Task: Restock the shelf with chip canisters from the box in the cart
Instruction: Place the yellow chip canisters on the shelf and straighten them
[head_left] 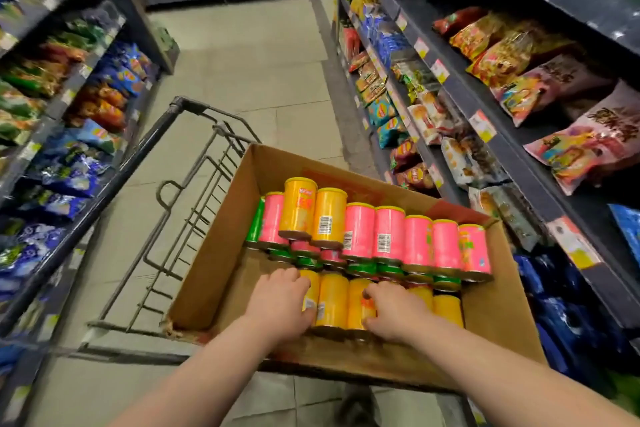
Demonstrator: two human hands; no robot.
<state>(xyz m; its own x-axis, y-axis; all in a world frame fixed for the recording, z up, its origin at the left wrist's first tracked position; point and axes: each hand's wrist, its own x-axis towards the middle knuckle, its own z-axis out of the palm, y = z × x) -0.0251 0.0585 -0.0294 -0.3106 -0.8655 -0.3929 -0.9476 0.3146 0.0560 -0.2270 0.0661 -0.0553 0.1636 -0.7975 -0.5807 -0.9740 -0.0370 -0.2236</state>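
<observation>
Our left hand [280, 302] and right hand [396, 310] curl round yellow cans [332, 300] in the near row of the box [214, 274], bracketing them, we judge, to lift several together.

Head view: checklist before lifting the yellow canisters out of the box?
1. Left hand curled on yellow canisters: ok.
2. Right hand curled on the same row: ok.
3. Grip firm enough: cannot tell.
4. Pink canisters stacked behind, stable: cannot tell.
5. Box resting on cart: ok.
6. Free gap on right shelf: cannot tell.
</observation>
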